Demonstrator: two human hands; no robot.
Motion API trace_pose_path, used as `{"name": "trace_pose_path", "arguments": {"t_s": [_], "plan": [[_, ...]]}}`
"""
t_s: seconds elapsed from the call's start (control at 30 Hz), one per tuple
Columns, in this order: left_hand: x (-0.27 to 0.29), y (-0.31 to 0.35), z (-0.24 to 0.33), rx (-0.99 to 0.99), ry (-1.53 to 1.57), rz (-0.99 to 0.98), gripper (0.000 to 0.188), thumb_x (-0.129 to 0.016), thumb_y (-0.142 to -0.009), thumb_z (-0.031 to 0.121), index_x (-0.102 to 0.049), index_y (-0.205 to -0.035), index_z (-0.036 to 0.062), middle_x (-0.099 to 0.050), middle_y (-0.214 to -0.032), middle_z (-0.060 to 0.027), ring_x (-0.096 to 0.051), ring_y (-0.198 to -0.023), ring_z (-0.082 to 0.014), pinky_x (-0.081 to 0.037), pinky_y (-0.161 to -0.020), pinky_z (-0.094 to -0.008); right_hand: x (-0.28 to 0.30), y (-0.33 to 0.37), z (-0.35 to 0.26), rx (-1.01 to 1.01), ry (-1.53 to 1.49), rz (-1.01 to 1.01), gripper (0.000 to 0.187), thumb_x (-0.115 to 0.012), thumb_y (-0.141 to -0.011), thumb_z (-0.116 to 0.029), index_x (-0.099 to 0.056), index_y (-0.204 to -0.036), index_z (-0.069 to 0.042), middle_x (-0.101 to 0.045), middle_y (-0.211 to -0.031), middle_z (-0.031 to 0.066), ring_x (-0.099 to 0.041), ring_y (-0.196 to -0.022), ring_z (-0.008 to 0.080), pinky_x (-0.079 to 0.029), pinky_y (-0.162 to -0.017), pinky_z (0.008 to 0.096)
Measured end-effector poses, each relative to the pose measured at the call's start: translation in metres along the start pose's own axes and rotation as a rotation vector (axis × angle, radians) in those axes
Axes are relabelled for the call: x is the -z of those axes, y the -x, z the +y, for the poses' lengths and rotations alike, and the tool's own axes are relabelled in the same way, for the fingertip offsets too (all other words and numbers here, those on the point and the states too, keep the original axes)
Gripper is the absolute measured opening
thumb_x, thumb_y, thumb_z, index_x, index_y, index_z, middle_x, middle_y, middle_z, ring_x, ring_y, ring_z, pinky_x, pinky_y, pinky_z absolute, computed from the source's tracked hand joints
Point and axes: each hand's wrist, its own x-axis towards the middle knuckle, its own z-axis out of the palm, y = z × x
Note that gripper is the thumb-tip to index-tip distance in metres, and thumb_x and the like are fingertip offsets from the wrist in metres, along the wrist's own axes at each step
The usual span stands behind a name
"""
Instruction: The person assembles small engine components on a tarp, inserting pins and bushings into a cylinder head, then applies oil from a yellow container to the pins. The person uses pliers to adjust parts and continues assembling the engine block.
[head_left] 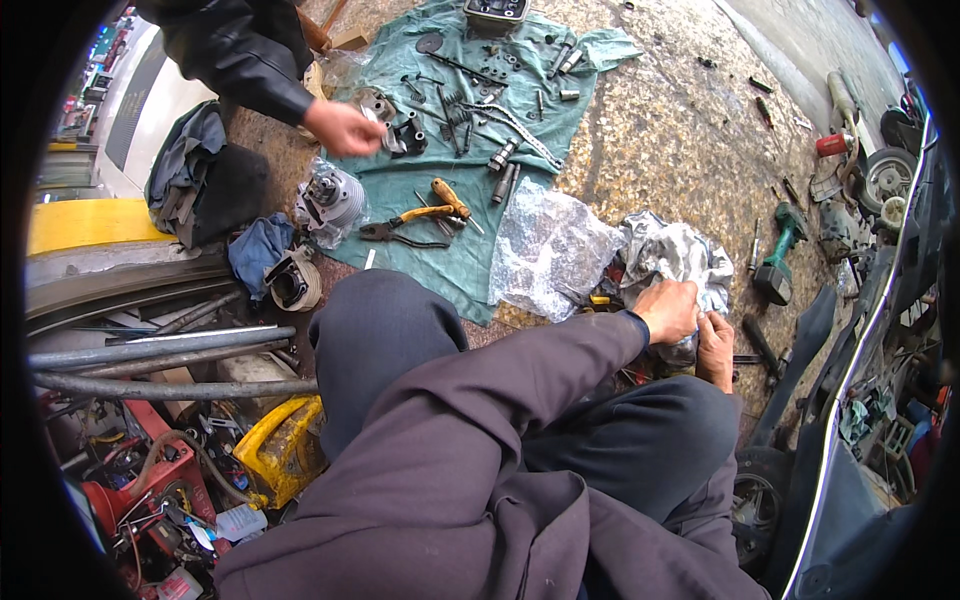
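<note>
On my right side, my left hand (668, 310) reaches across my knee, its fingers closed on a crumpled grey-white cloth (680, 250). Close beside it my right hand (716, 350) has its fingers bent and pinched at the same cloth's near edge. Whatever lies under the cloth is mostly hidden by my hands. Left of the cloth spreads a sheet of clear bubble wrap (550, 240). At the upper left, a co-worker's hand (343, 128) holds a small pale piece over a dark metal part (408, 135).
A green cloth (400, 185) bears pliers (400, 232), a yellow-handled screwdriver (452, 200), a chain (525, 135) and several engine parts. A finned cylinder (335, 205) stands at its left edge. To the right lies a green cordless drill (785, 245). Metal pipes (170, 350) jut in from the left.
</note>
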Motion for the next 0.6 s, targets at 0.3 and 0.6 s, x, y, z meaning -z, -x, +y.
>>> {"name": "trace_pose_path", "arguments": {"t_s": [0.3, 0.6], "plan": [[0.021, -0.007, -0.007, 0.045, 0.013, 0.091, 0.027, -0.061, -0.085, 0.026, -0.065, -0.087, -0.0005, -0.067, -0.086, -0.0259, -0.066, -0.086, -0.0430, -0.052, -0.080, -0.0491, 0.013, -0.007, 0.033, -0.082, 0.559, 0.090, 0.039, -0.063, -0.089, -0.027, -0.054, -0.066, 0.002, -0.045, -0.055, 0.0022, -0.039, -0.057, 0.0108, -0.033, -0.052, 0.0363], [0.185, -0.069, -0.014, -0.036, -0.458, -0.076, 0.029, -0.056, -0.088, 0.026, -0.069, -0.087, 0.0003, -0.069, -0.082, -0.0188, -0.069, -0.077, -0.0281, -0.056, -0.079, -0.0419, 0.066, -0.013, 0.048, -0.074, 0.473, 0.489, 0.020, -0.067, -0.087, -0.019, -0.067, -0.094, 0.000, -0.064, -0.072, 0.0036, -0.056, -0.068, 0.0112, -0.046, -0.063, 0.0279]]}}
